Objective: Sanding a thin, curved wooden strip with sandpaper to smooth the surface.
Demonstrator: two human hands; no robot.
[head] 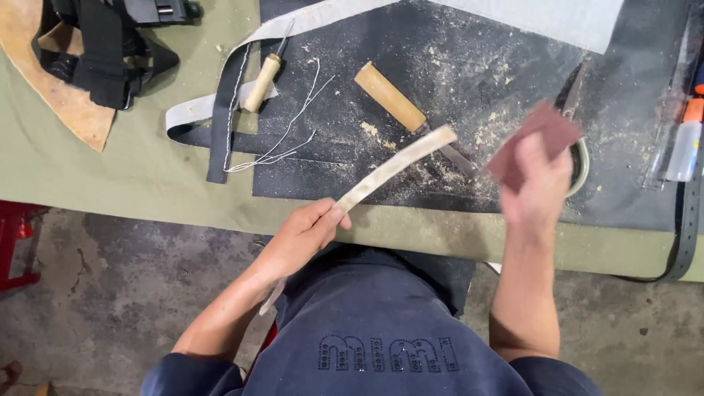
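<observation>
My left hand (pixel 306 233) grips a long pale leather strip (pixel 400 163) near its lower part; the strip slants up to the right over the black mat (pixel 440 66). My right hand (pixel 534 183) is blurred and holds a reddish-brown piece of sandpaper (pixel 539 136) just right of the strip's upper end. Pale dust and shavings (pixel 433 172) lie on the mat under the strip.
A wooden-handled knife (pixel 400 103) lies on the mat, a smaller wooden-handled awl (pixel 262 82) to its left. White threads (pixel 293 132), a stitched dark strap (pixel 224 117), black webbing (pixel 103 51), a tan leather piece (pixel 73 110), a glue bottle (pixel 688 143) and a black belt (pixel 689 220) lie around.
</observation>
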